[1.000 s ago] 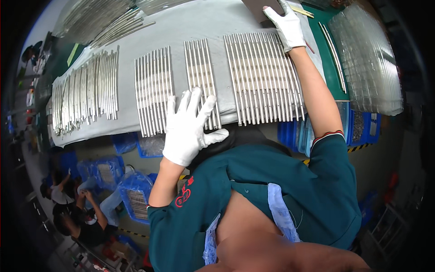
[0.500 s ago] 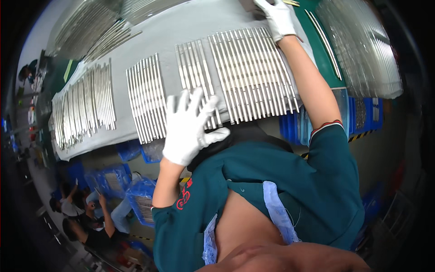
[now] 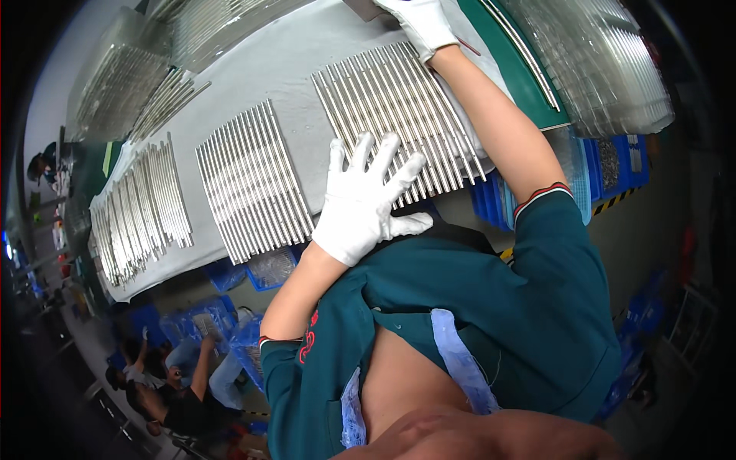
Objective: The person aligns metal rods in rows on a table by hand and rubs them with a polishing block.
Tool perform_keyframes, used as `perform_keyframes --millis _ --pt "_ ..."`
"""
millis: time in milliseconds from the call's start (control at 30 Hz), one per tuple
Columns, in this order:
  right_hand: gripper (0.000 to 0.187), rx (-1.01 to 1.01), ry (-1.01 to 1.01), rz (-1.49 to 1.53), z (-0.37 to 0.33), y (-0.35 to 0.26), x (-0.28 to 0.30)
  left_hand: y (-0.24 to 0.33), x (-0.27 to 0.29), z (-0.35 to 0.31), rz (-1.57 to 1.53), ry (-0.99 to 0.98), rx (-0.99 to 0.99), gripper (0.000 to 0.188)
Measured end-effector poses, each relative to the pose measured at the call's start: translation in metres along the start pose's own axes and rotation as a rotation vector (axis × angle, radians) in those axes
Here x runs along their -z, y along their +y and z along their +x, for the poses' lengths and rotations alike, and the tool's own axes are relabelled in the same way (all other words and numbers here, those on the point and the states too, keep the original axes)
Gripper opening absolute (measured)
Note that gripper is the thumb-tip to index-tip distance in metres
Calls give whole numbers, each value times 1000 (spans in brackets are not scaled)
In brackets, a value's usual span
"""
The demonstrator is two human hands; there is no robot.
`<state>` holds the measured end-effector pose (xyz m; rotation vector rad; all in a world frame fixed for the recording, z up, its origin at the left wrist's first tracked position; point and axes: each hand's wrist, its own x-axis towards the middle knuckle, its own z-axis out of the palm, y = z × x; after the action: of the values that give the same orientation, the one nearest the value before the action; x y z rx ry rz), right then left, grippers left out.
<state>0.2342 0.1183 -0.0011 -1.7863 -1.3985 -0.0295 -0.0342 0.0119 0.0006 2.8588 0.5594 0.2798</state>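
Note:
My left hand (image 3: 368, 199), in a white glove, has its fingers spread over the near left part of a row of silver metal rods (image 3: 399, 100). The fingertips overlap the rods; whether they press on them I cannot tell. My right hand (image 3: 424, 27), also gloved, reaches past the far end of that row to a dark brown, flat-sided object (image 3: 369, 9) at the upper edge. Its fingers are partly cut off there, so its grip is hidden. Left of my left hand lies a second row of rods (image 3: 253, 180), side by side.
A less even group of rods (image 3: 146, 211) lies farther left on the grey cloth (image 3: 276, 61). Plastic-wrapped rod bundles (image 3: 606, 61) stand at the right, with others (image 3: 119, 92) far left. Blue bins (image 3: 609, 169) sit below the table. People (image 3: 180, 399) sit at lower left.
The small middle group of rods has joined the row to its left, which is now wider. My left hand has moved right to the other row. The view has shifted somewhat.

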Motion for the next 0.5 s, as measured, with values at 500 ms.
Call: perform_keyframes --millis 500 --pt "54 -232 -98 415 -2 -9 16 -13 17 -40 75 -96 158 92"
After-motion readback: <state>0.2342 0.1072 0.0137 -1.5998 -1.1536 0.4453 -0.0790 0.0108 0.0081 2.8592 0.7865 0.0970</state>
